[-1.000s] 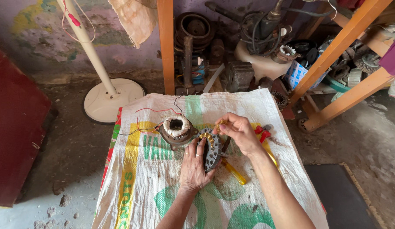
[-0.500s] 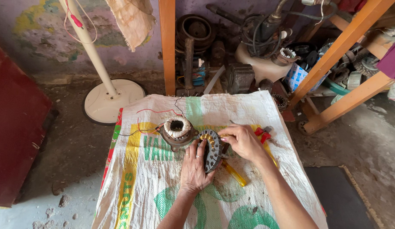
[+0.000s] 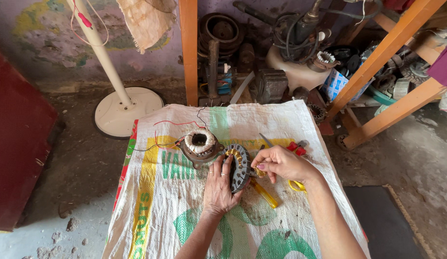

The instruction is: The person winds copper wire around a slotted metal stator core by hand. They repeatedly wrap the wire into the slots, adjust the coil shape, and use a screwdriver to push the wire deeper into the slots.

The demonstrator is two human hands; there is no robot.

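My left hand (image 3: 219,189) holds a round grey stator ring (image 3: 240,169) upright on edge on a printed woven sack (image 3: 161,211). Copper wire shows at the ring's top and by my fingers. My right hand (image 3: 280,164) is closed at the ring's right side, pinching the copper wire there. Just left of the ring lies a wound motor stator (image 3: 200,145) with white-wrapped coils and thin red and black leads running left.
A yellow-handled screwdriver (image 3: 265,194) lies under my right hand, red-handled pliers (image 3: 295,147) and yellow scissor handles (image 3: 297,185) beside it. A white fan stand (image 3: 122,108) is at back left, orange wooden frame posts (image 3: 189,48) and motor parts behind, a dark mat (image 3: 384,223) at right.
My right hand has come down from above the ring to its right side. The ring stays upright in my left hand.
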